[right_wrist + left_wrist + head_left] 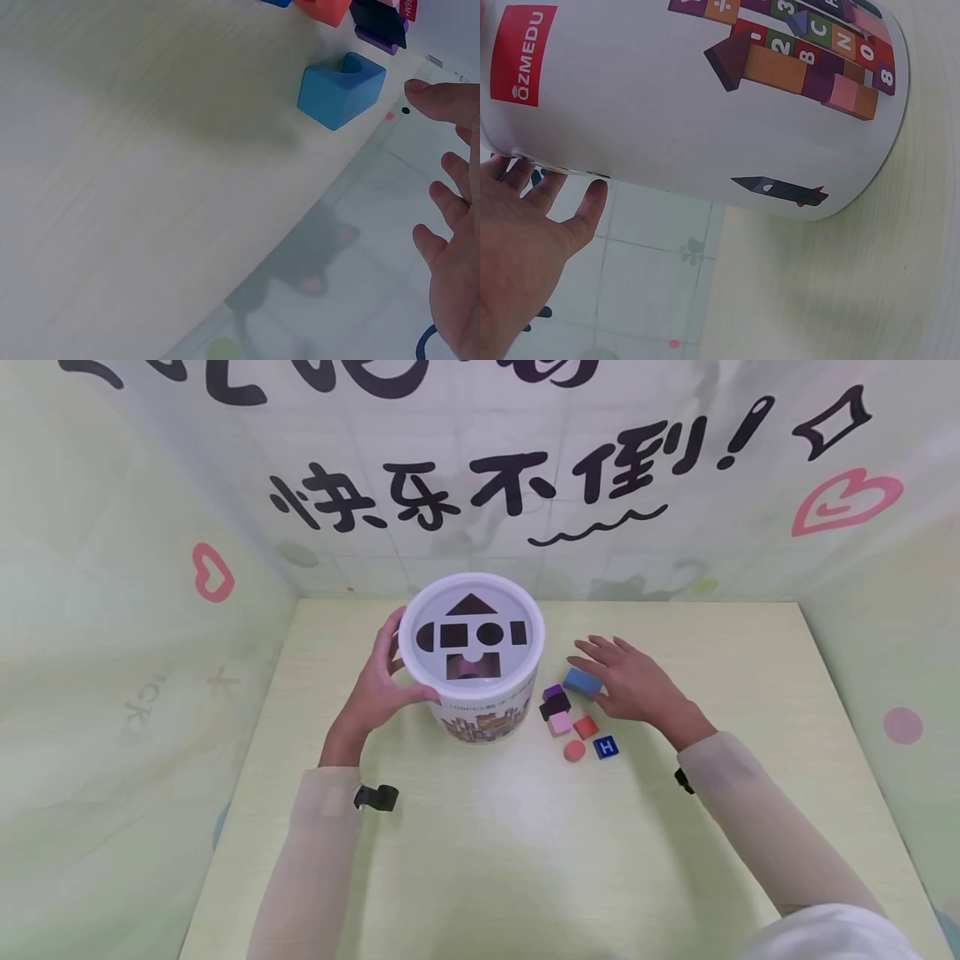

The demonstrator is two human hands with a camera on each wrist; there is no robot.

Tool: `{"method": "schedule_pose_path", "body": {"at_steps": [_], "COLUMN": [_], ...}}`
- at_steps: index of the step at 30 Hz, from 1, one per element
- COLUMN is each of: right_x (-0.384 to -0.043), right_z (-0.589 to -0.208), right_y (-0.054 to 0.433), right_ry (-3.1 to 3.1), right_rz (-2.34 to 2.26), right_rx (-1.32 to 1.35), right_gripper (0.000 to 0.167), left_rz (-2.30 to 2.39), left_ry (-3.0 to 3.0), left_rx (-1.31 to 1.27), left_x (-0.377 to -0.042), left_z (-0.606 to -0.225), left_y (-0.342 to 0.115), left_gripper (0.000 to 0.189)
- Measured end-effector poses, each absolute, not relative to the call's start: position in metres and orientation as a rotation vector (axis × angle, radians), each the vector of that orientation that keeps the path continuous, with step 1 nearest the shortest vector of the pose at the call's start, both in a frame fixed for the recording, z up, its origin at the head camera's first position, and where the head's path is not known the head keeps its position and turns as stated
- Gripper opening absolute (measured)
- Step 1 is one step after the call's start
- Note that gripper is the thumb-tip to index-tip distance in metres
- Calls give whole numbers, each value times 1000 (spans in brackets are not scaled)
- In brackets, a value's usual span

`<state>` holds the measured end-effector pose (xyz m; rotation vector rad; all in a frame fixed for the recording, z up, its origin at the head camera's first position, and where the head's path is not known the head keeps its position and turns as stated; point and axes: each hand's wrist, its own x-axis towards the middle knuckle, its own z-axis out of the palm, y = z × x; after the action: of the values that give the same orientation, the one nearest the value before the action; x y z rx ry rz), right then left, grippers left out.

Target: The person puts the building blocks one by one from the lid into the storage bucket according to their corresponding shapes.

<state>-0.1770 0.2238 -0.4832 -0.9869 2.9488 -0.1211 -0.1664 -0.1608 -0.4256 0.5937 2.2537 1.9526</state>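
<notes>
A white bucket (487,718) with printed block pictures stands upright on the table, and its lid (433,667) has several shaped holes. Around the bucket's upper left side, my left hand (375,689) holds it, thumb in front near the rim and fingers behind. My right hand (633,683) hovers palm down at a blue block (582,682) with a curved notch, fingers spread. In the right wrist view the blue block (341,94) lies on the table, apart from the thumb. Through the lid's lower hole a purple piece (467,669) shows.
Between bucket and right hand lie a purple block (552,692), a black block (556,706), a pink block (559,723), a red block (586,727), a round coral block (574,751) and a dark blue H block (606,747). A printed curtain (480,560) hangs behind the table (487,843).
</notes>
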Motion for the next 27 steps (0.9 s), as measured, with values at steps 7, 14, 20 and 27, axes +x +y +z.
{"method": "schedule_pose_path", "body": {"at_steps": [7,14,20,27], "right_x": [-176,-179,-179,-183], "right_z": [-487,-494,-502,-510], "right_y": [226,223,221,218], "right_ry": [2905,2855,2836,2817], "right_rz": [-9,68,111,126], "right_rx": [-1010,-1055,-1085,-1107], "right_gripper": [64,68,67,69], "left_rz": [1944,1950,1940,1934], "left_ry": [2255,2258,2253,2264], "left_rx": [592,591,588,586], "left_x": [-166,-166,-167,-166], "left_z": [-425,-425,-426,-425], "left_y": [-161,-163,-161,-161], "left_gripper": [121,121,121,120]}}
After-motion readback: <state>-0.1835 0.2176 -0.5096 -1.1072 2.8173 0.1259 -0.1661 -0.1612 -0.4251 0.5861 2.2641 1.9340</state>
